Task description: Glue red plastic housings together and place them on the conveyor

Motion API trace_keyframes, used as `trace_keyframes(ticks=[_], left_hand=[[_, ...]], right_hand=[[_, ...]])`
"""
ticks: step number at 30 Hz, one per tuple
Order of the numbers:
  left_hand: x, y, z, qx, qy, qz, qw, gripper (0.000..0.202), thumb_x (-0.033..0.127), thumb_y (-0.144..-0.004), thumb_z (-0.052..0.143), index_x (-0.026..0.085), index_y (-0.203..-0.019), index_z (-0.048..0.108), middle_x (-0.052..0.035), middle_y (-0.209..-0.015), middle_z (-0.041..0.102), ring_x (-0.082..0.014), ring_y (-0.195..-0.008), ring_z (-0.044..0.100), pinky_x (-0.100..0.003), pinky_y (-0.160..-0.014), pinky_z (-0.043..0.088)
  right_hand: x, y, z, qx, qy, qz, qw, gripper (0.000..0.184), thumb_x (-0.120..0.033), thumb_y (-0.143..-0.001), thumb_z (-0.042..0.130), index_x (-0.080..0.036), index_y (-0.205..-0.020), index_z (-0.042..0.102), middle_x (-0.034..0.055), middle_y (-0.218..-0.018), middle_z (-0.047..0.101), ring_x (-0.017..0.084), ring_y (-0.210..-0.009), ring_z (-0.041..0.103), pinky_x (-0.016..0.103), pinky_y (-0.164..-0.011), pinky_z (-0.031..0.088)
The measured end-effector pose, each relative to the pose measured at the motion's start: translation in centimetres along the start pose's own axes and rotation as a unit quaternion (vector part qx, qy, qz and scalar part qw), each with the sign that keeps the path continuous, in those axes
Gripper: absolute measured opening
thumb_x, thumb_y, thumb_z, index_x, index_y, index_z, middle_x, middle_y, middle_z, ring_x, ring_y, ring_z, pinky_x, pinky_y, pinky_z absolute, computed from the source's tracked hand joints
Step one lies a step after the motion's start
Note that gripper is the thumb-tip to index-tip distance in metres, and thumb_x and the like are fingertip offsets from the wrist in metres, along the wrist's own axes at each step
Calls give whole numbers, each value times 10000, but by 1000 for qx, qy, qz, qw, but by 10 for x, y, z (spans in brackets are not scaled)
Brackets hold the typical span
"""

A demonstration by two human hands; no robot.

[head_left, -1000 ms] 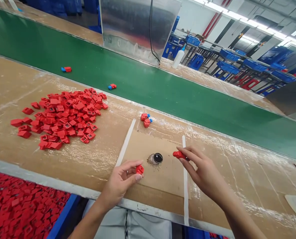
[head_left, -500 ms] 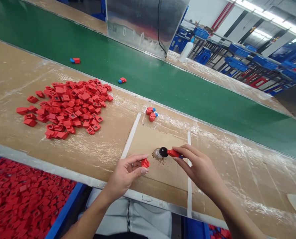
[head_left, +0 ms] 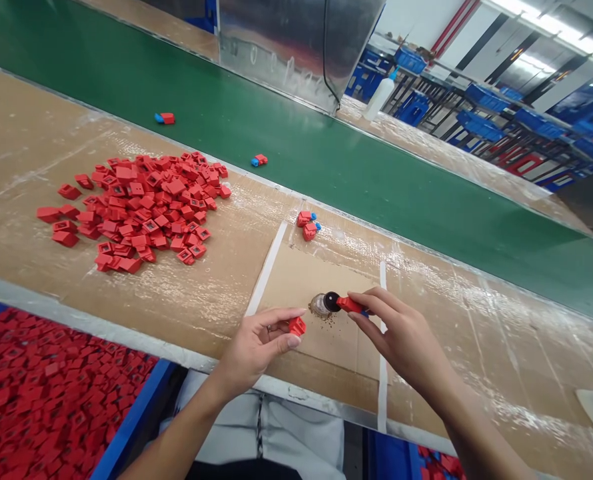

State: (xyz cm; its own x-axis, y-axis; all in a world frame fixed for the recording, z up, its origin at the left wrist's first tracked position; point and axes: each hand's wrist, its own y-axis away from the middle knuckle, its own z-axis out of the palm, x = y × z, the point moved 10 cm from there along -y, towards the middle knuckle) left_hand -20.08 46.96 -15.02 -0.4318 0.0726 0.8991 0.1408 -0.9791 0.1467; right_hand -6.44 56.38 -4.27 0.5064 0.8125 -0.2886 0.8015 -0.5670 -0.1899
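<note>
My left hand (head_left: 259,341) pinches a small red plastic piece (head_left: 297,326) just above the cardboard pad (head_left: 296,280). My right hand (head_left: 401,337) holds another red piece (head_left: 350,305) by its end, its tip touching the black top of a small round metal fixture (head_left: 325,304) set in the pad. Dark specks lie around the fixture. Two finished red-and-blue pieces (head_left: 308,225) rest at the pad's far edge.
A heap of red parts (head_left: 136,210) lies to the left on the taped bench. A blue bin (head_left: 51,407) of red parts sits at lower left. Two red-and-blue pieces (head_left: 165,118) (head_left: 259,160) ride the green conveyor (head_left: 326,160). A white bottle (head_left: 380,99) stands behind.
My right hand brought its red piece left onto the black-topped fixture. My left hand stayed put, still holding its piece. The view shifted slightly.
</note>
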Motion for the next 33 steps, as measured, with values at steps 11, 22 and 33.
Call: trace_keyframes(ticks=[11, 22, 33], left_hand=[[3, 0, 0, 2, -21, 2, 1000, 344, 287, -783, 746, 257, -1125, 716, -47, -1049, 654, -149, -938, 615, -255, -844, 531], [1, 2, 0, -2, -13, -2, 1000, 365, 290, -779, 748, 240, -1138, 707, -53, -1068, 636, -155, -951, 610, -265, -867, 527], [-9, 3, 0, -10, 24, -36, 999, 396, 287, -791, 744, 244, -1176, 660, -21, -979, 674, -130, -925, 612, -243, -858, 500]], right_hand=[[-1, 1, 0, -1, 9, 1, 1000, 207, -294, -989, 479, -194, -1135, 586, 74, -1000, 643, 167, -837, 636, 292, -692, 512], [-4, -1, 0, 1, 15, 2, 1000, 224, -326, -992, 455, -203, -1114, 597, 80, -959, 649, 177, -782, 645, 299, -653, 512], [-4, -6, -4, 0, 6, 13, 1000, 217, -333, -985, 487, -211, -1124, 600, 72, -981, 643, 178, -824, 635, 312, -689, 524]])
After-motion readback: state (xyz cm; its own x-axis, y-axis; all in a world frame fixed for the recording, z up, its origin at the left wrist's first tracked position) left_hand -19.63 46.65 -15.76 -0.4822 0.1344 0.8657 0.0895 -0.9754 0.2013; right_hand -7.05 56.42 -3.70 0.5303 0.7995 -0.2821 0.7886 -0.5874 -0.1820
